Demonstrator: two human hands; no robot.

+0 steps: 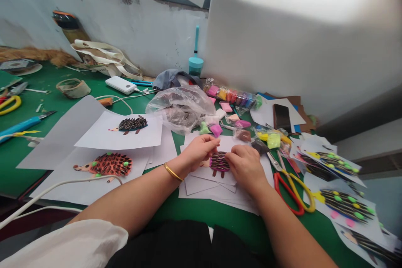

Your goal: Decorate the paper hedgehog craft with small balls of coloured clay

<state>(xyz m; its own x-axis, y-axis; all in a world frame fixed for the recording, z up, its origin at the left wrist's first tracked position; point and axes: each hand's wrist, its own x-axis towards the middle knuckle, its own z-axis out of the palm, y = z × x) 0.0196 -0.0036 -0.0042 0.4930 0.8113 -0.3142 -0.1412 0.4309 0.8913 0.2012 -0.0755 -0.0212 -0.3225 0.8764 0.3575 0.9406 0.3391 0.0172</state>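
My left hand (199, 153) and my right hand (246, 167) meet over a small paper hedgehog (219, 162) with dark, seed-like spines and a purplish tint. Their fingertips press on or grip its upper part, hiding some of it. It lies on a stack of white paper sheets (207, 184). Two finished hedgehogs lie to the left: one with dark spines on a white sheet (132, 124), and one on orange-red paper with green dots (108, 165). A gold bangle (173, 171) circles my left wrist.
Red-and-yellow scissors (292, 192) lie right of my right hand. Packets of coloured clay (232, 94) and a crumpled plastic bag (179, 109) sit ahead. More hedgehog sheets (347, 205) spread right. A craft knife (23, 127), phone (282, 118) and power bank (121, 85) lie on the green mat (40, 176).
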